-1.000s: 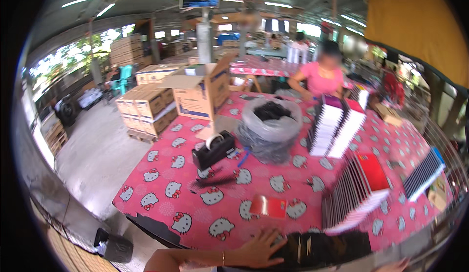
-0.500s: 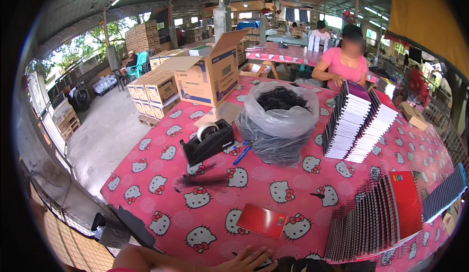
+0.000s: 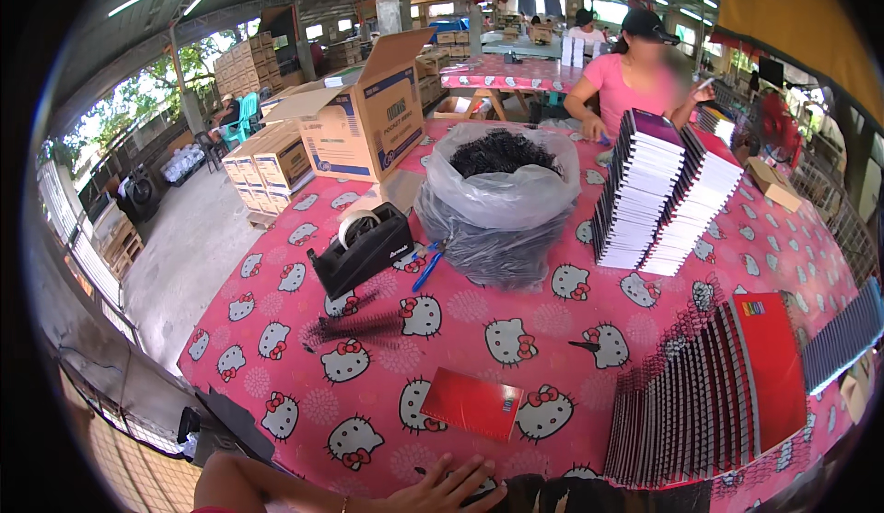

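My left hand lies flat on the pink table cover at the lower edge, fingers apart and holding nothing. Its forearm comes in from the lower left. Just beyond the fingertips lies a small red notebook, flat and slightly turned. To the right, a fanned row of spiral-bound notebooks leans with a red cover at its right end. Loose black binding coils rest on the left part of the table. My right hand does not show.
Beyond are a black tape dispenser, blue-handled pliers, a plastic bag of black coils and an open carton. Tall notebook stacks stand before a co-worker in pink. A blue-grey notebook row sits far right.
The whole view has shifted, so the table's things sit further left and higher. The co-worker's head has turned and one of their hands is raised. My left hand stays on the table.
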The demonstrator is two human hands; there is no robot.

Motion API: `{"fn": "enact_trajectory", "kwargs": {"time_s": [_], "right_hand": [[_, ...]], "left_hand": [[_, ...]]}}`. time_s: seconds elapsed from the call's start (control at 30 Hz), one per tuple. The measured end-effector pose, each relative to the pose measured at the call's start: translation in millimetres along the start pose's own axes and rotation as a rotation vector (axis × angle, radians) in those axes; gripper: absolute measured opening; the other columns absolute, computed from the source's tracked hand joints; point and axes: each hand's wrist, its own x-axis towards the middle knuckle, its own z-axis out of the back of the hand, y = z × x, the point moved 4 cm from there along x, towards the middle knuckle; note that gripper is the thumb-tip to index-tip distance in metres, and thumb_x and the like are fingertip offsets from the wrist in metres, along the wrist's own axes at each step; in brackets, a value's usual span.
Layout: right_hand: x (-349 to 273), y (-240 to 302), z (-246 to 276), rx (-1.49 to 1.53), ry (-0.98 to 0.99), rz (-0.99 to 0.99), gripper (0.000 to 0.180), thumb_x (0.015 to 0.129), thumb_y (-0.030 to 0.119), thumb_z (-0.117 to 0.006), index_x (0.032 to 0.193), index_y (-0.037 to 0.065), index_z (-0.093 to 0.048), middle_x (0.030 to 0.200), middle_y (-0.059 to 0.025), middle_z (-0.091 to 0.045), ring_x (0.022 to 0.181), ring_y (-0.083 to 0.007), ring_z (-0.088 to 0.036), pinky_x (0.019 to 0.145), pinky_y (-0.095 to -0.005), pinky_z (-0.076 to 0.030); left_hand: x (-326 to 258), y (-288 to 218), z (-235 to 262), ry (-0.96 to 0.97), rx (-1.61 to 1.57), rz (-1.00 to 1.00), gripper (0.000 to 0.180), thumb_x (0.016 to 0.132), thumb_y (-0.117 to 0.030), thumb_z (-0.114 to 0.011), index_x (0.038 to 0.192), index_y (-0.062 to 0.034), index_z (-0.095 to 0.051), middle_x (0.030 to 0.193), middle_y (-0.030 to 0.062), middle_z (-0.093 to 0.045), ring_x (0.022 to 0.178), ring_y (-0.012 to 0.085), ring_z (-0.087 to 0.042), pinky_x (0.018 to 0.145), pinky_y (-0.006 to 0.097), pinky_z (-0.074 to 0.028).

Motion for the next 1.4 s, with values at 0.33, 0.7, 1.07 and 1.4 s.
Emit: {"fn": "enact_trajectory", "kwargs": {"time_s": [0.33, 0.7, 1.07, 1.4], "right_hand": [[-34, -15, 9, 0.075, 0.003, -0.136, 0.040, 0.092, 0.021, -0.058, 0.125, -0.001, -0.060, 0.104, -0.0097, -0.061, 0.091, -0.0191, -0.058, 0.082, -0.0306, -0.046], [-262, -53, 126, 0.402, 0.024, -0.617, 0.039, 0.090, 0.020, -0.062, 0.124, 0.000, -0.061, 0.097, -0.0069, -0.061, 0.084, -0.0155, -0.059, 0.077, -0.0279, -0.047], [-224, 205, 48, 0.785, -0.247, 0.444, 0.024, 0.091, 0.014, -0.063, 0.111, 0.003, -0.056, 0.088, -0.0008, -0.049, 0.075, -0.0112, -0.047, 0.073, -0.0304, -0.044], [2, 182, 4, -0.766, 0.204, 0.515, 0.067, 0.086, 0.038, -0.066, 0.140, 0.005, -0.044, 0.141, -0.0193, -0.047, 0.132, -0.0344, -0.044, 0.107, -0.0449, -0.037]], "left_hand": [[-4, 0, -3, -0.022, 0.025, 0.002, 0.086, 0.089, -0.060, -0.049, 0.150, -0.0047, -0.025, 0.153, 0.0322, -0.019, 0.142, 0.0499, -0.016, 0.112, 0.067, -0.009], [-6, 0, 2, -0.258, 0.100, -0.122, 0.063, 0.094, -0.052, -0.049, 0.142, -0.0119, -0.043, 0.139, 0.0265, -0.042, 0.129, 0.0411, -0.043, 0.106, 0.059, -0.033], [-20, -116, 3, -0.289, -1.187, -0.114, 0.063, 0.096, -0.008, -0.053, 0.150, -0.0028, -0.021, 0.127, 0.0182, -0.053, 0.114, 0.0243, -0.057, 0.099, 0.037, -0.045], [-67, 110, 56, -0.732, -0.015, 0.606, 0.025, 0.090, -0.013, -0.058, 0.113, -0.0049, -0.061, 0.107, 0.0161, -0.062, 0.093, 0.0336, -0.060, 0.078, 0.045, -0.049]]}}
